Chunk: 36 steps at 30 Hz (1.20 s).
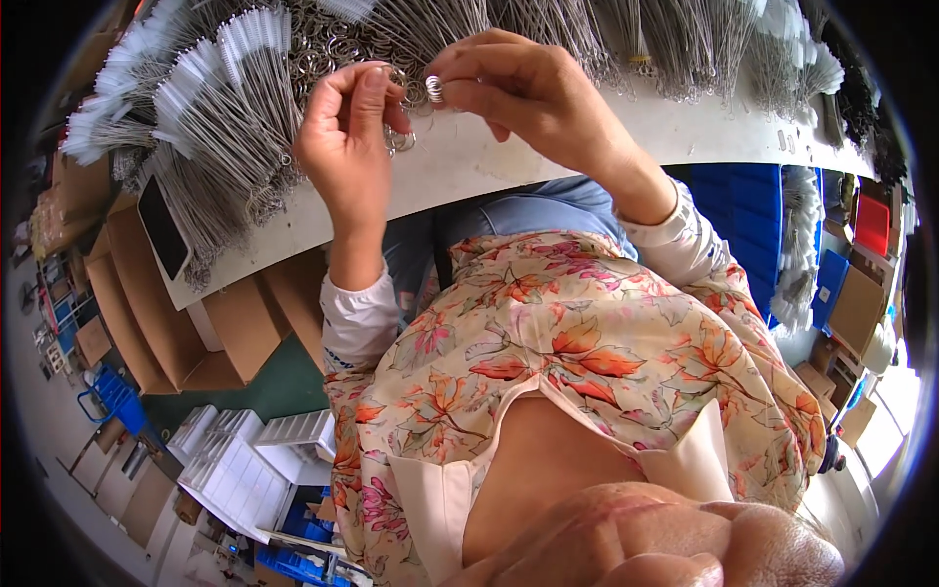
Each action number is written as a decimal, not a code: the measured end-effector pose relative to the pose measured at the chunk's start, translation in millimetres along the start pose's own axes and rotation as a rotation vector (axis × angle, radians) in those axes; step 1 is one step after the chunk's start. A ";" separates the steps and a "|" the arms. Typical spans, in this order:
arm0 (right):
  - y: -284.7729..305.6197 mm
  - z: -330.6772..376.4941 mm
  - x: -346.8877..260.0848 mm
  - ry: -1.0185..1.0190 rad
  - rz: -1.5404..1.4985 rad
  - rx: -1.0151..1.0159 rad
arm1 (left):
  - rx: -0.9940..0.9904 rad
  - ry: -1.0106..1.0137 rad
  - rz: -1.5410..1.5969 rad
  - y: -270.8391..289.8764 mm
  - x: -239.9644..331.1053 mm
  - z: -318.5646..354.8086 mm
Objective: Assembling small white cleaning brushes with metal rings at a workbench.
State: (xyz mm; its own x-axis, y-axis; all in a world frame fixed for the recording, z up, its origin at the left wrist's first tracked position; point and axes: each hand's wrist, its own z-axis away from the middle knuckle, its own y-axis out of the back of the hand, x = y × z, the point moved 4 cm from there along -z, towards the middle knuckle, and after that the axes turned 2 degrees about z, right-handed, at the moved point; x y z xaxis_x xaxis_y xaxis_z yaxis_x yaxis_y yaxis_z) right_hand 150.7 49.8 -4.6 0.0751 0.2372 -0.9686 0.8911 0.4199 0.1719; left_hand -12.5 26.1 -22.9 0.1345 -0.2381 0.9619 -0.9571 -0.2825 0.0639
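Note:
My left hand (347, 137) is raised over the white worktable (469, 161), thumb and fingers pinched on small metal rings (399, 139) that hang below the fingertips. Close beside it, my right hand (528, 93) pinches a small coiled metal ring (434, 90) between thumb and forefinger. Both hands meet just in front of a heap of loose metal rings (328, 49). Bundles of thin wire brushes with white bristle tips (210, 98) lie fanned out on the table to the left of my left hand.
More wire brush bundles (685, 44) cover the table's far side. A dark phone (162, 227) lies near the table's left edge. Cardboard boxes (147, 313) stand below the table at left; white trays (235, 460) and blue crates (753, 210) sit on the floor.

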 end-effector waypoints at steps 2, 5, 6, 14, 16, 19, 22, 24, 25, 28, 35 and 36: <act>-8.7 0.4 -1.0 0.040 -0.047 -0.007 | 0.001 0.071 0.222 -5.9 -4.1 8.9; -18.1 5.0 -6.3 0.064 -0.070 0.000 | -0.020 0.120 0.446 -9.1 -8.1 15.5; -18.9 6.7 -7.6 0.064 -0.071 -0.002 | -0.021 0.159 0.558 -9.2 -11.5 16.8; -18.5 13.8 -23.0 0.247 0.111 -0.036 | -0.047 -0.106 0.095 7.1 24.8 22.1; -21.4 15.2 -27.9 0.291 0.110 -0.068 | -0.117 -0.578 -0.406 10.7 44.5 23.8; -27.6 19.6 -33.4 0.351 0.125 -0.089 | -0.162 -0.298 -0.049 18.5 32.6 28.9; -29.0 20.4 -34.5 0.388 0.147 -0.058 | -0.193 -0.152 0.269 21.3 28.6 30.4; -28.9 20.2 -35.8 0.413 0.149 -0.044 | -0.197 -0.063 0.451 23.1 30.5 32.4; -29.4 20.0 -36.8 0.420 0.154 -0.055 | -0.192 -0.062 0.450 24.0 30.4 32.6; -30.3 19.5 -38.2 0.426 0.188 -0.081 | -0.201 -0.163 0.368 27.0 33.3 31.8; -25.4 10.1 -30.1 0.009 -0.240 -0.158 | -0.138 -0.235 0.129 30.5 49.9 37.7; -23.6 8.6 -31.1 -0.143 -0.342 -0.195 | -0.088 -0.314 0.093 29.0 54.5 38.7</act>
State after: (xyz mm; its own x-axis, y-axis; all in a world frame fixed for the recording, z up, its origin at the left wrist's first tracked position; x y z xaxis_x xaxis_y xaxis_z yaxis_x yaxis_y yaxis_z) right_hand 131.2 25.0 20.0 -0.1366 -0.0631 -0.9886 0.7754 0.6142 -0.1464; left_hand -22.9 -31.1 21.1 0.1050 -0.5380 0.8364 -0.9856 -0.1684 0.0154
